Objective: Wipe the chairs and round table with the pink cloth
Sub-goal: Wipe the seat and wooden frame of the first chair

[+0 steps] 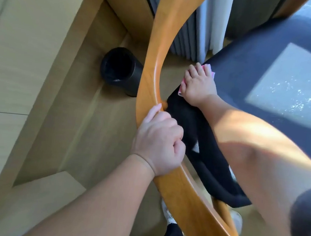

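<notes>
I look down on a chair with a curved, glossy wooden back rail [158,47] and a dark fabric seat [266,58]. My left hand [160,143] is wrapped around the rail near its middle. My right hand [198,84] lies flat at the seat's left edge, pressing the pink cloth [209,67] onto the fabric. Only the cloth's edges show past my fingers. A sunlit patch falls on the seat to the right. The round table is not in view.
A black cylindrical bin [120,68] stands on the wooden floor left of the chair. A wooden cabinet wall [49,50] runs along the left. Grey and white curtains [201,25] hang behind the chair. My shoes [168,214] show below the rail.
</notes>
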Available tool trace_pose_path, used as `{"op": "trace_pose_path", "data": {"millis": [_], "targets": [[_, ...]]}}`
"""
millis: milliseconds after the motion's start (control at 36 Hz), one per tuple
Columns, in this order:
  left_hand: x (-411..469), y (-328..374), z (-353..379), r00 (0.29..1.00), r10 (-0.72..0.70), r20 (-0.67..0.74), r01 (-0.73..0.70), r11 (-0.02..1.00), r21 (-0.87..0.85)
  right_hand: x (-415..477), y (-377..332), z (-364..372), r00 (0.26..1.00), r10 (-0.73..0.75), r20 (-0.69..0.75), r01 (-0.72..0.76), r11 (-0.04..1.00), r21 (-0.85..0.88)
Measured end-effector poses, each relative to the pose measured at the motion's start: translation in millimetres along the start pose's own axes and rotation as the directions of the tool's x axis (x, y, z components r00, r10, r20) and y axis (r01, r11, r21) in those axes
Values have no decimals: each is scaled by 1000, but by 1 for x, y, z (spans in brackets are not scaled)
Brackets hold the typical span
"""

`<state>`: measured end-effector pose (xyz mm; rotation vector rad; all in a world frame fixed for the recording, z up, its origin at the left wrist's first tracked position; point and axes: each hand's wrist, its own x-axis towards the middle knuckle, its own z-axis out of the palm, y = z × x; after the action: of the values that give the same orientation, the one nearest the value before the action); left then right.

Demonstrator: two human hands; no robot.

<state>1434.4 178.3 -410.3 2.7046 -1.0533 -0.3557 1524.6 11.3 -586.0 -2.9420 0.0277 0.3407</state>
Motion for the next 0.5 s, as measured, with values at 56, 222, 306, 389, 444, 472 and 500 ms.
{"op": "trace_pose_path", "data": {"millis": [56,222,306,389,444,472,500], "targets": [[0,0,0,1000,1,3,-1,1000,5,-2,4,0,999,-21,-30,21,1000,2],[0,-1,1,999,-1,32,-1,998,64,-35,35,8,996,45,-78,-40,997,72],[0,0,1,998,6,62,-13,994,104,-67,53,15,982,174,-74,-164,978,127],[0,0,1,996,32,80,-43,989,142,-110,68,23,955,291,-53,-277,943,183],[0,-1,0,995,51,90,-65,984,166,-138,73,25,938,342,-56,-329,930,165],[0,0,0,994,66,92,-81,981,175,-155,75,25,927,371,-49,-361,921,149],[1,0,0,993,74,96,-92,978,188,-169,76,27,919,390,-56,-379,915,140]]}}
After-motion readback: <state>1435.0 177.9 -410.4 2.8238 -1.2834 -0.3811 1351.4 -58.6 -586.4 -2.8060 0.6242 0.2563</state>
